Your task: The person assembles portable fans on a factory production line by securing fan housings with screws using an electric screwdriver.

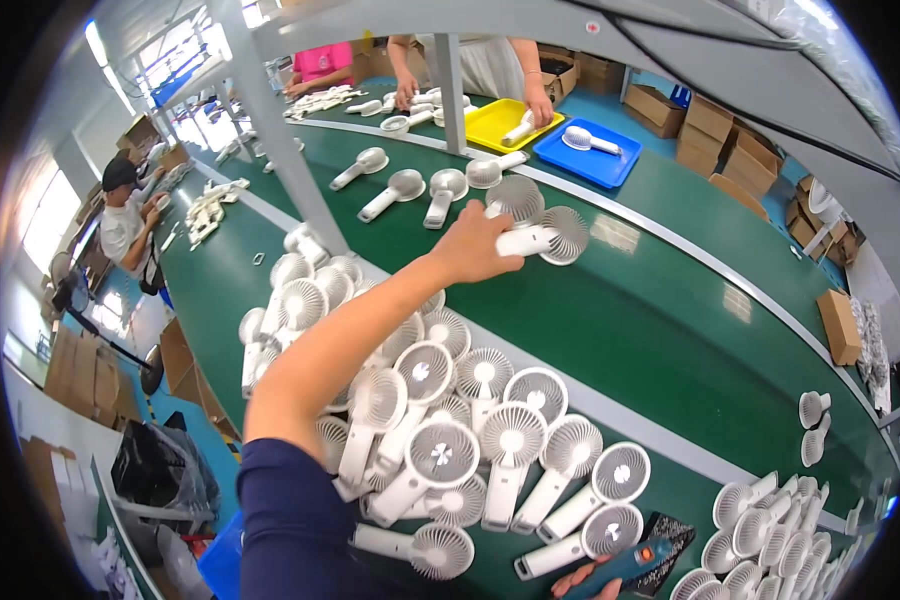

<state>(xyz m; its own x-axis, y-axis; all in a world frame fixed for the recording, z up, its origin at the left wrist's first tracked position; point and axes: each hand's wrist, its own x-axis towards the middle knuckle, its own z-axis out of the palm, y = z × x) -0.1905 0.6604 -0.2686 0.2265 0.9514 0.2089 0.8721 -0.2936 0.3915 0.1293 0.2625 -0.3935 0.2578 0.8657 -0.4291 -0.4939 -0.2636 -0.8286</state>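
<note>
My left hand [475,245] reaches across the green belt, closed around the handle of a white handheld fan [567,238]. A second fan head [516,199] is right beside it; I cannot tell whether that one is also in my grip. At the bottom edge, my right hand [578,579] is wrapped around a blue-grey electric screwdriver [625,566] with an orange part; its tip is not clear. Under my left arm lies a heap of white handheld fans [511,436], heads and handles pointing different ways. A black speckled pad [667,545] is beside the screwdriver.
A grey rail [610,412] parts my worktop from the green belt [650,310]. A grey post [298,150] rises left of my arm. Across the belt, a co-worker's hand touches a fan in a yellow tray [488,122], beside a blue tray [602,168]. More fans [750,530] fill the lower right.
</note>
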